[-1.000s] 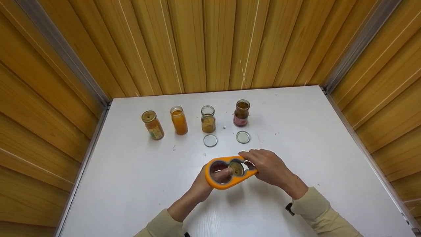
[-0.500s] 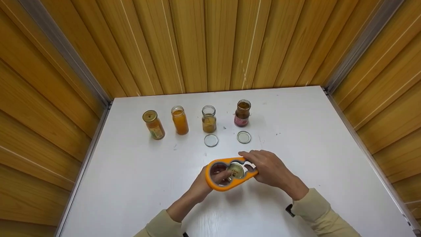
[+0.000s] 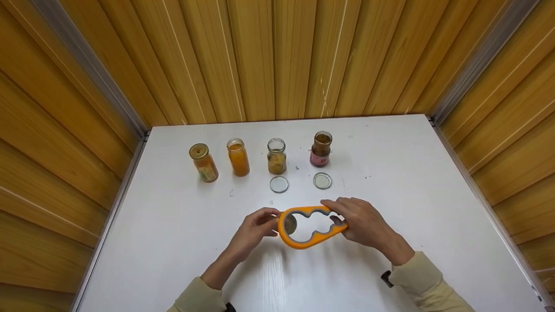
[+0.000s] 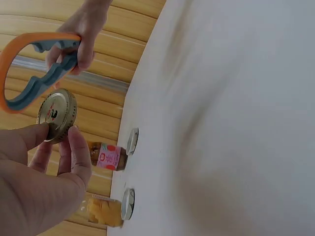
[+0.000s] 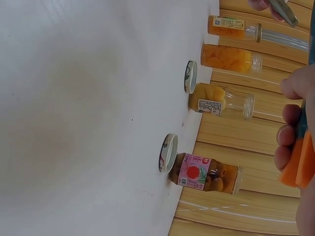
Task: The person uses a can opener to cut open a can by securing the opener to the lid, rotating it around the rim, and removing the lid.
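Note:
My left hand [image 3: 253, 232] pinches a gold metal lid [image 4: 58, 114] by its edge between thumb and fingers; in the head view the lid [image 3: 290, 224] shows through the big loop of the orange opener. My right hand [image 3: 364, 222] grips the narrow end of the orange and grey jar opener [image 3: 299, 245], held above the table. In the right wrist view the right hand [image 5: 300, 123] is curled round its orange handles [image 5: 299, 164]. The left wrist view has the opener [image 4: 42, 81] just above the lid, with a gap between them.
Along the back stand a lidded jar [image 3: 205, 165], an open orange jar [image 3: 239, 161], an open jar of pale fruit [image 3: 276, 163] and an open pink-labelled jar [image 3: 319, 155]. Two loose lids [image 3: 279, 184] [image 5: 168, 153] lie before the last two. Wood-patterned walls surround the white table [image 3: 173, 242].
The left hand has drawn back leftward with the lid, out from under the opener's middle, and its thumb no longer shows through the loop. The right hand and opener have shifted slightly right.

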The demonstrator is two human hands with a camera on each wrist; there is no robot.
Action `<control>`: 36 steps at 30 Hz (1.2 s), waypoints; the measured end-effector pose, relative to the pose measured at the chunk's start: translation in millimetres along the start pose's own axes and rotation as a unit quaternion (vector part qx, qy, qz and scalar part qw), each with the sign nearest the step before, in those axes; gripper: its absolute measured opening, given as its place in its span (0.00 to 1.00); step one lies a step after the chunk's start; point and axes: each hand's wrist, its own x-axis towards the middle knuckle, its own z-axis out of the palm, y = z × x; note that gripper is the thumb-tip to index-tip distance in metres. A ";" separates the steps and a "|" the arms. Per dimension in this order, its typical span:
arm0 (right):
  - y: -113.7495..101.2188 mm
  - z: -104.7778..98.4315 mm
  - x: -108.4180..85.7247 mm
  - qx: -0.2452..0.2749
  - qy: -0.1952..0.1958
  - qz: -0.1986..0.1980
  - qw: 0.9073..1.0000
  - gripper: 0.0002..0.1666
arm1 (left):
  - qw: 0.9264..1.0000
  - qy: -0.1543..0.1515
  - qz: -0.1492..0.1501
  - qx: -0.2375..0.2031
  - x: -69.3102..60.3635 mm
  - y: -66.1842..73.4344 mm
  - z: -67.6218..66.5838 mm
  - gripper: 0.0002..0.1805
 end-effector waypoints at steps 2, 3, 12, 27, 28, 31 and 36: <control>1.0 0.0 -1.0 0.003 -0.003 0.001 1.000 0.37 | 1.000 0.016 -0.002 0.006 -0.1 0.5 -8.5 0.17; 1.6 0.0 -1.3 0.004 -0.004 0.001 1.000 0.37 | 1.000 0.023 -0.003 0.008 -0.1 1.0 -12.7 0.17; 4.7 0.7 -3.5 0.007 -0.001 0.005 1.000 0.33 | 0.993 0.116 0.010 0.027 3.7 14.1 -49.9 0.16; 5.7 -1.4 -5.2 0.007 -0.013 0.024 1.000 0.36 | 0.902 0.308 0.095 0.288 29.3 22.2 -101.9 0.13; 5.5 -1.4 -5.0 0.006 -0.015 0.024 1.000 0.36 | 0.888 0.312 0.111 0.320 32.0 19.6 -103.0 0.13; 5.8 -1.1 -4.7 0.006 -0.017 0.024 1.000 0.35 | 0.848 0.313 0.158 0.398 40.9 11.3 -105.2 0.11; 6.4 -0.4 -4.8 0.008 -0.014 0.022 1.000 0.35 | 0.794 0.299 0.215 0.484 58.6 -1.9 -107.2 0.10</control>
